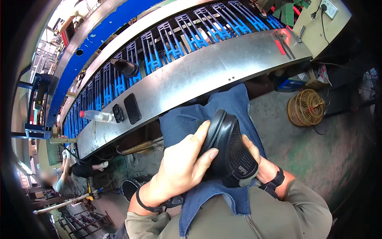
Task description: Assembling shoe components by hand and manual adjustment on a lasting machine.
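Over my lap I hold a black shoe (223, 143), its thick sole edge turned to the left and a dotted, perforated face with small lettering turned up to the right. My left hand (181, 163) grips its left side, thumb and fingers closed against the sole edge. On the far right side, my right hand (256, 165) wraps round the shoe; most of its fingers are hidden behind it. A blue denim apron (183, 121) lies under the shoe across my legs.
Ahead runs a metal ledge (191, 77) beside a conveyor of blue racks (171, 42), where another black shoe (126, 68) rests. A phone (132, 108), plastic bottle (97, 116) and red-handled tool (282, 44) lie on the ledge. A wicker basket (305, 107) stands right; a person (63, 181) sits far left.
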`<action>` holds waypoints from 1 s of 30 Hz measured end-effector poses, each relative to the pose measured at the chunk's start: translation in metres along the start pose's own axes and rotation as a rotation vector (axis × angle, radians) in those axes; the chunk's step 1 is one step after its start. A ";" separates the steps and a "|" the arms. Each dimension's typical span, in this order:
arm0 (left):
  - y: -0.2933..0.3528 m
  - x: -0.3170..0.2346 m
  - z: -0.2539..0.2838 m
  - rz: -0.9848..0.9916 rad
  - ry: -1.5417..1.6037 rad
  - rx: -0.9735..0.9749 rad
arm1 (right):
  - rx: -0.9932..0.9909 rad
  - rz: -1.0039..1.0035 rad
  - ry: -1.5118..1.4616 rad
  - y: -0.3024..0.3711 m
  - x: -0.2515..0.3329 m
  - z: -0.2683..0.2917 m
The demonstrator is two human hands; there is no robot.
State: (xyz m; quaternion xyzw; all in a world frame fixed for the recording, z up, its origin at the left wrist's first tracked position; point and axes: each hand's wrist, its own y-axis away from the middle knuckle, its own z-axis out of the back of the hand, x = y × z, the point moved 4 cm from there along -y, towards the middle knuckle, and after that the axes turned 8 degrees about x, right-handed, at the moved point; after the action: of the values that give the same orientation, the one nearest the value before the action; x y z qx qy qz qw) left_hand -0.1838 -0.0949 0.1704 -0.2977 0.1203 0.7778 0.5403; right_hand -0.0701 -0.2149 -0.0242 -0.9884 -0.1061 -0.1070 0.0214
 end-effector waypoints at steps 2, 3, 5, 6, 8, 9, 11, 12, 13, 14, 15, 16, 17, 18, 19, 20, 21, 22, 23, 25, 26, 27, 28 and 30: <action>0.002 -0.011 0.001 0.090 -0.033 0.073 | 0.002 -0.021 -0.038 0.001 0.000 0.003; 0.002 -0.015 -0.001 0.114 -0.087 0.089 | -0.009 -0.035 -0.088 0.000 -0.002 0.003; 0.003 -0.018 -0.003 0.096 -0.140 0.050 | -0.070 -0.026 -0.077 -0.004 0.000 -0.013; 0.003 -0.017 -0.004 0.101 -0.139 0.049 | -0.131 -0.011 -0.064 -0.005 0.002 -0.015; 0.002 -0.016 -0.007 0.107 -0.169 0.047 | -0.117 0.007 -0.040 -0.007 0.003 -0.011; 0.000 -0.018 -0.006 0.109 -0.167 0.048 | -0.070 0.030 0.041 -0.008 0.006 -0.012; -0.001 -0.023 -0.001 0.159 -0.040 0.077 | 0.004 0.040 0.029 -0.016 0.011 -0.029; 0.000 -0.020 -0.004 0.166 -0.042 0.077 | 0.006 0.035 0.024 -0.017 0.011 -0.031; 0.004 -0.014 -0.007 0.170 -0.043 0.004 | -0.010 0.056 0.048 -0.018 0.011 -0.032; 0.007 -0.009 -0.008 0.174 -0.044 -0.069 | -0.025 0.077 0.072 -0.020 0.012 -0.032; 0.009 -0.005 -0.009 0.185 -0.031 -0.132 | 0.049 0.093 0.134 -0.025 0.017 -0.035; 0.013 0.003 -0.010 0.133 0.017 -0.230 | -0.046 0.073 0.134 -0.030 0.020 -0.048; 0.016 0.021 -0.021 0.231 0.438 -0.387 | -0.119 0.048 0.380 -0.034 0.020 -0.042; 0.021 0.040 -0.036 0.322 0.861 -0.543 | -0.190 0.024 0.625 -0.037 0.021 -0.036; 0.024 0.058 -0.042 0.364 1.021 -0.584 | -0.287 0.103 0.983 -0.047 0.022 -0.052; 0.027 0.076 -0.047 0.393 1.187 -0.625 | -0.349 0.072 1.286 -0.052 0.019 -0.061; 0.033 0.095 -0.054 0.353 1.356 -0.657 | -0.323 0.157 1.500 -0.060 0.009 -0.071; 0.042 0.112 -0.058 0.380 1.343 -0.681 | -0.288 0.248 1.710 -0.068 0.001 -0.080; 0.059 0.134 -0.065 0.440 1.449 -0.658 | -0.170 0.099 1.727 -0.074 -0.004 -0.085; 0.079 0.145 -0.057 0.493 1.546 -0.617 | 0.009 0.005 1.830 -0.076 -0.019 -0.106; 0.087 0.148 -0.055 0.404 1.715 -0.591 | 0.144 0.021 1.837 -0.073 -0.023 -0.114; 0.097 0.151 -0.048 0.318 1.736 -0.607 | 0.298 0.006 1.833 -0.071 -0.021 -0.122; 0.104 0.151 -0.043 0.234 1.756 -0.618 | 0.340 0.003 1.839 -0.074 -0.014 -0.127; 0.112 0.146 -0.037 0.191 1.736 -0.591 | 0.336 0.019 1.789 -0.081 0.005 -0.127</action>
State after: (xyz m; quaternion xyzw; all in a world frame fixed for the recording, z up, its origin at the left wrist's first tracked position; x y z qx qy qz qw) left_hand -0.3090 -0.0449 0.0398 -0.8914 0.3040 0.3220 0.0962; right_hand -0.1088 -0.1430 0.1030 -0.5211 -0.0557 -0.8171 0.2403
